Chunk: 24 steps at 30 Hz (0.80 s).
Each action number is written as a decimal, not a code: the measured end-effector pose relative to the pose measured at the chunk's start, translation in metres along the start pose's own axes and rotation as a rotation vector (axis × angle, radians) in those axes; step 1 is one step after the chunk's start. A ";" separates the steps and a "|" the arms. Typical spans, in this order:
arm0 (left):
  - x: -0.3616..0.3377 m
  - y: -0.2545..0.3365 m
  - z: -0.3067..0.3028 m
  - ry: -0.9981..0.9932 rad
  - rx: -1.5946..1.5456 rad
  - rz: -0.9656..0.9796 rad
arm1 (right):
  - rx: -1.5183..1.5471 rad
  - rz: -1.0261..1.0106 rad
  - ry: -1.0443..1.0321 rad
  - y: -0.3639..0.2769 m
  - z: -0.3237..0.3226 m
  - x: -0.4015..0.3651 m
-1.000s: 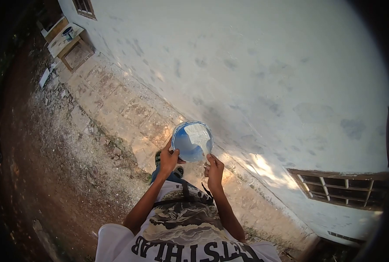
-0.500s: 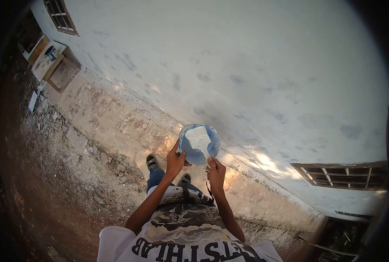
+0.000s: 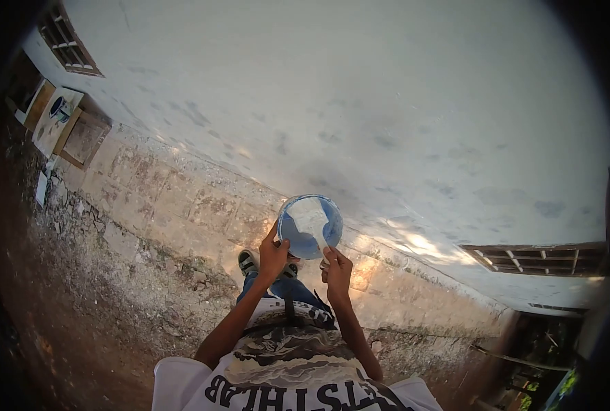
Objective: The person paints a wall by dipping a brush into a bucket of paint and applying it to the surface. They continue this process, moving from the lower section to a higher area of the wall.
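Observation:
My left hand (image 3: 274, 255) grips the near left side of a blue plastic bucket (image 3: 293, 241), its thumb at the rim. The bucket is tilted so that its inside faces me, and pale paint smears its wall. Pinched in my right hand (image 3: 337, 268) is the handle of a wide, flat paintbrush (image 3: 310, 218), whose white-coated head lies inside the bucket. My right fingers are close to the bucket's near right rim.
A long pale wall (image 3: 401, 103) with grey blotches runs along the far side, with barred windows (image 3: 545, 260) in it. A paved walkway (image 3: 202, 198) lies below. To the left, a wooden table (image 3: 79, 133) carries a dark blue pot (image 3: 59, 108). Rubble edges the walkway.
The view has shifted slightly, and my feet have moved closer together. The brush head sits a little deeper in the bucket; both hands keep their holds.

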<state>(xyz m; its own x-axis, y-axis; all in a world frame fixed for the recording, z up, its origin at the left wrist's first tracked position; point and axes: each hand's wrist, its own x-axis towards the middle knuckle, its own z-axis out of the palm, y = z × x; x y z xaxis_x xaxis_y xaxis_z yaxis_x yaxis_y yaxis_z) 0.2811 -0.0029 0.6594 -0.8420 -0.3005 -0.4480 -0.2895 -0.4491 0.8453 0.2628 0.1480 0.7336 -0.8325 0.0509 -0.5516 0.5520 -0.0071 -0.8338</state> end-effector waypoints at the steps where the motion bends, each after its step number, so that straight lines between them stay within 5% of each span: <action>1: 0.002 0.001 0.001 0.002 -0.007 -0.020 | 0.050 0.009 -0.014 -0.005 -0.002 0.000; 10: 0.022 0.006 0.010 0.020 -0.030 -0.053 | 0.124 -0.102 -0.058 -0.047 -0.062 0.029; 24: 0.049 0.023 0.048 -0.014 0.003 0.011 | -0.090 -0.195 -0.092 -0.015 -0.023 0.067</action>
<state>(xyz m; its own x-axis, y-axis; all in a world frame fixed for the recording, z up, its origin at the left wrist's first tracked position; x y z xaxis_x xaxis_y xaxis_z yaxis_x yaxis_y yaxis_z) 0.2115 0.0122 0.6706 -0.8515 -0.2938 -0.4343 -0.2813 -0.4429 0.8513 0.1994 0.1749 0.7096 -0.9224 -0.0484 -0.3832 0.3786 0.0833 -0.9218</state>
